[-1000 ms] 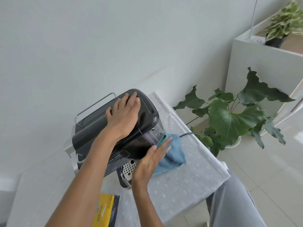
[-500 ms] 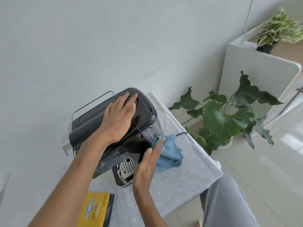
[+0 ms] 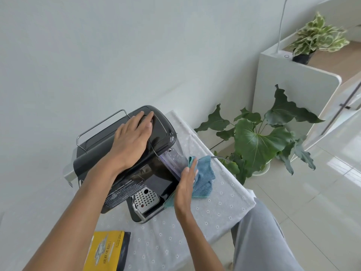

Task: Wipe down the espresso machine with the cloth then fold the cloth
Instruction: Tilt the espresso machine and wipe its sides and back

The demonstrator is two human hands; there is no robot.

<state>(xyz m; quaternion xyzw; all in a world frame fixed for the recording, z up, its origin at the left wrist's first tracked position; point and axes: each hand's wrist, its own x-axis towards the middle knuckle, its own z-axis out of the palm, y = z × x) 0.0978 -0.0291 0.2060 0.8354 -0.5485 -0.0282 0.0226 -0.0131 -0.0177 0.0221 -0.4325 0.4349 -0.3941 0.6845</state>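
espresso machine [image 3: 125, 163] sits on the small white-dotted tablecloth [image 3: 224, 196], near the wall, black body toward you with the perforated drip tray [image 3: 146, 198] at its low front corner.

head view, the only one you have: your left hand [image 3: 131, 142] lies flat and open on the machine's lid, fingers spread toward the wire rail [image 3: 101, 127], pinning it rather than gripping anything. your right hand [image 3: 186, 187] is flat too, fingers straight, pressing the blue cloth [image 3: 203, 178] against the machine's right side, by the clear water tank [image 3: 173, 161]. the cloth is pressed under the palm, not pinched; most of it bunches loose behind your hand onto the tablecloth.

since a second ago your right hand has slid lower along that side, from up by the tank toward the base, and a strip of cloth now shows below your palm beside the drip tray. your left hand has barely shifted. i read that as a downward wiping stroke on the right side, so you are still mid-wipe. the folding has not started.

a yellow packet [image 3: 105, 249] lies at the near edge, clear of the work. a large-leafed plant [image 3: 259, 141] stands on the floor beyond the table corner.
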